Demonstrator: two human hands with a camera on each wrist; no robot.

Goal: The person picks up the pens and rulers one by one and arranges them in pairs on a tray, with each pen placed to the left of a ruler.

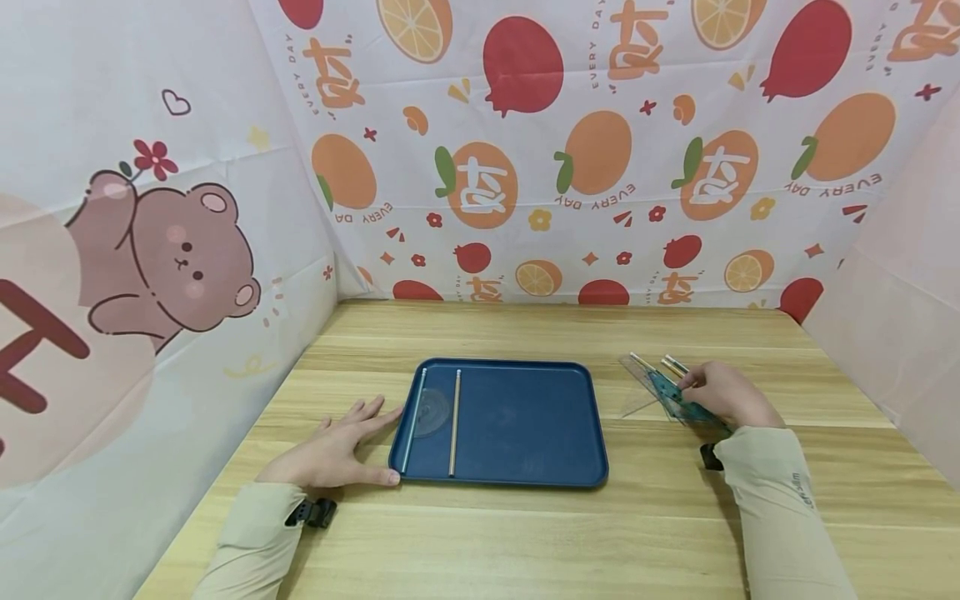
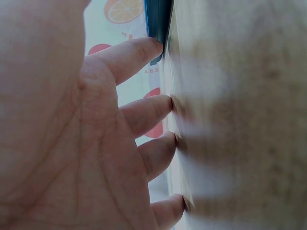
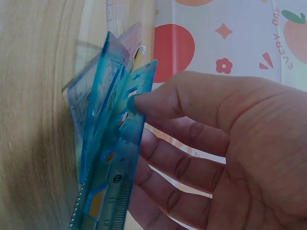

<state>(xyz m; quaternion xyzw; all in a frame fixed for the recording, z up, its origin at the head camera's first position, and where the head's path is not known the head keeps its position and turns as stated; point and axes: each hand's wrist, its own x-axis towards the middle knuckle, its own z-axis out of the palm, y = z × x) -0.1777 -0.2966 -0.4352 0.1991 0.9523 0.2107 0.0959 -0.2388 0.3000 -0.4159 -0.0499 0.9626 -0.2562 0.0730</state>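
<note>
My left hand (image 1: pixel 341 450) lies with spread fingers on the table, its thumb and index fingertip at the left edge of a blue tray (image 1: pixel 525 425). Inside the tray, a green pencil (image 1: pixel 414 421) and a tan pencil (image 1: pixel 454 425) lie lengthwise near the left side. Right of the tray, my right hand (image 1: pixel 727 396) pinches a translucent teal ruler (image 3: pixel 120 167) between thumb and fingers, tilted up on its edge. Against it stands a teal set square (image 3: pixel 98 110). A clear set square (image 3: pixel 79 96) lies behind, partly covered.
Another pencil (image 3: pixel 138 58) pokes out behind the ruler, and more pencils (image 1: pixel 672 364) lie just beyond the right hand. The wooden table (image 1: pixel 510 542) meets a fruit-printed cloth (image 1: pixel 555 250) at the back and a bear-printed cloth (image 1: pixel 187 400) on the left.
</note>
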